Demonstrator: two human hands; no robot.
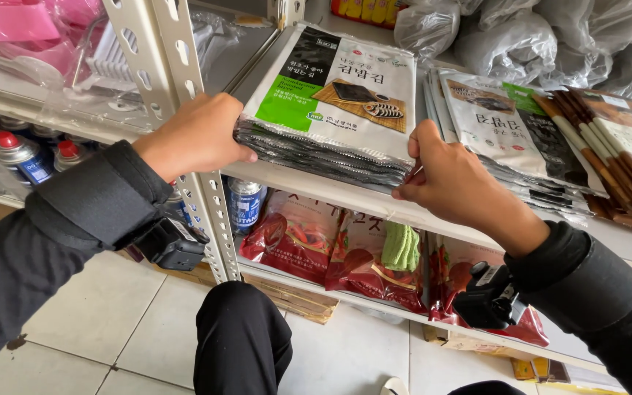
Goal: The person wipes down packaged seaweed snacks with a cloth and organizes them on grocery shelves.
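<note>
Both hands are on a thick stack of flat, glossy seaweed-sheet packets with white, green and black fronts (330, 110), sitting at the front edge of a white metal shelf (345, 199). The left hand (195, 135) is curled against the stack's near left corner, thumb tucked along the dark layered edges; the right hand (451, 179) pinches the near right corner, thumb on top and fingers underneath. Just beyond the right hand lies a second, flatter pile of similar white-and-green packets (506, 132), with a bundle of brown wooden chopsticks in clear wrap (594, 157) past that. Below the hands, red pouches of dried chilli (316, 245) lean on the lower shelf, and down past the left wrist stand blue gas canisters with red caps (16, 153). The risk, as I judge it: these packets look slick, and with the grip only at the corners the middle layers could fan out and slide off the shelf lip onto the tiled floor (104, 314).
</note>
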